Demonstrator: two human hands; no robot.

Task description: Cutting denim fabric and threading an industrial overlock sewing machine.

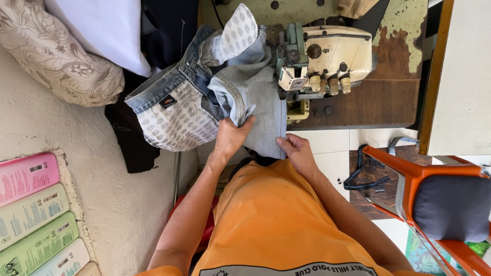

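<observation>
Overhead, head view: left hand point(231, 137) pinches folded seam edge of jeans point(245, 92), fingers pressed together on denim. Right hand point(295, 151) grips lower hem of same leg, thumb on top. Jeans drape off wooden table point(368, 102) edge, just beside cream sewing machine point(325, 59); waistband and patterned pocket lining hang left over dark cloth. Open floor right of hands, orange chair point(409, 179) near. Needle area hidden by denim; machine top cut off by frame.
</observation>
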